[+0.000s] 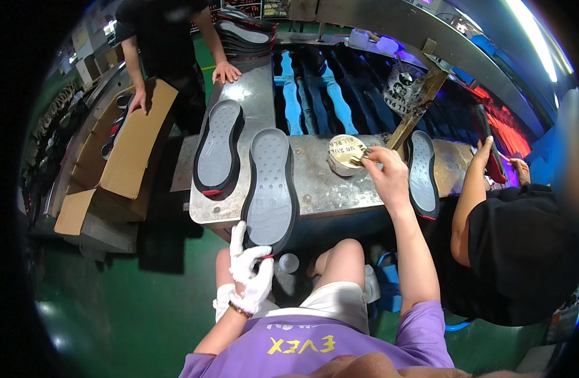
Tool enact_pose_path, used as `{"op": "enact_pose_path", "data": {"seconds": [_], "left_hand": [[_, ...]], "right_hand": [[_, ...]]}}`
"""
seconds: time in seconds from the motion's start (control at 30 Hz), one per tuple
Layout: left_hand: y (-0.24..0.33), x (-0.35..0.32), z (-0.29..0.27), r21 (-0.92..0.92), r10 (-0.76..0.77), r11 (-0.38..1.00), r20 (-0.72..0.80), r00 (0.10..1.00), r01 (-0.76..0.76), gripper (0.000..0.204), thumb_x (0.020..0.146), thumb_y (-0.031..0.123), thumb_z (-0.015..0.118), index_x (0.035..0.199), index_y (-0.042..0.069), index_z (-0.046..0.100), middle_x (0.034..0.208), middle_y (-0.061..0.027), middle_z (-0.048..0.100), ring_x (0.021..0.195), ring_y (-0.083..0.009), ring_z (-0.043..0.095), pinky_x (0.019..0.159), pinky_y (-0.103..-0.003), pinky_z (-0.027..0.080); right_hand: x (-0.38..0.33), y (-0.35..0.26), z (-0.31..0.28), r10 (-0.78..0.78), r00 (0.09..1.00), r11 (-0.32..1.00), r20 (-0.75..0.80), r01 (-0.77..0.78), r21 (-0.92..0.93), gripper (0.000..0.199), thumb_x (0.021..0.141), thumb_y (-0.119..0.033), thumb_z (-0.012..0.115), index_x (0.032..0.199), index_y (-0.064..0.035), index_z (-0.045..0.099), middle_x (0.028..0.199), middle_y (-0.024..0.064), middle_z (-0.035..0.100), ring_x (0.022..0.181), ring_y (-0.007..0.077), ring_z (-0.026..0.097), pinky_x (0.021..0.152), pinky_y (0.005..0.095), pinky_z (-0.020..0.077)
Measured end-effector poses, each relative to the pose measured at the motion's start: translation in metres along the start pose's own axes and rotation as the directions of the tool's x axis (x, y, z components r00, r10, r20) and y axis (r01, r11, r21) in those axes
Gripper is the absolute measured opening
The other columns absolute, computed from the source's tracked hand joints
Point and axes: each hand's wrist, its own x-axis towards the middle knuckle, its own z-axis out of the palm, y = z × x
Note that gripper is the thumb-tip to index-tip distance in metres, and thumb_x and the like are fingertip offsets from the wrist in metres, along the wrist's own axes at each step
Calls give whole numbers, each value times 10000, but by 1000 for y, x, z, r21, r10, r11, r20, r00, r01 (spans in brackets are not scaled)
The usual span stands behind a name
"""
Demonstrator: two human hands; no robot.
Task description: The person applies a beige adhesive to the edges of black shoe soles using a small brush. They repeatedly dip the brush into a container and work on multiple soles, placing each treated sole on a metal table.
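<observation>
The left hand (250, 272), in a white glove, grips the near end of a grey shoe sole with a black rim (270, 189); the sole lies lengthwise on the metal workbench (314, 189), its heel end hanging over the near edge where the gloved fingers close on it. The right hand (385, 173), bare, is clenched around a small brush (358, 157) whose tip sits at the mouth of an open round tin (344, 153), which stands on the bench just to the right of the sole. A second grey sole (219, 148) lies on the bench to the left of the held one, and a third sole (423, 173) lies just beyond the right hand. A person in black (516, 252) sits at the right, and another stands at the far left over a cardboard box (129, 148).
</observation>
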Motion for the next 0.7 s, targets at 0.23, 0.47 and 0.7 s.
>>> {"op": "enact_pose_path", "data": {"seconds": [0.23, 0.47, 0.7], "left_hand": [[7, 2, -20, -254, -156, 957, -42, 987, 140, 594, 877, -36, 602, 1453, 23, 469, 1590, -179, 356, 1456, -300, 383, 1189, -404, 319], [-1, 0, -13, -491, -282, 849, -113, 953, 193, 549, 968, -11, 539, 1500, 4, 407, 1554, -145, 426, 1444, -265, 402, 1206, -397, 289], [-7, 11, -11, -643, -454, 712, -116, 884, 281, 463, 989, 71, 607, 1433, 18, 489, 1295, -95, 614, 914, -113, 604, 780, -243, 508]], "right_hand": [[31, 27, 31, -167, 925, 935, 343, 259, -242, 124, 815, -126, 752, 813, -31, 673, 857, 108, 701, 879, 322, 645, 829, 416, 516], [35, 34, 42, -228, 889, 900, 398, 348, -262, 203, 798, -178, 703, 652, -66, 618, 747, 103, 664, 772, 335, 638, 721, 442, 476], [37, 20, 28, -263, 905, 891, 334, 360, -275, 100, 775, -98, 740, 744, -36, 668, 793, 102, 683, 807, 317, 630, 745, 413, 509]]}}
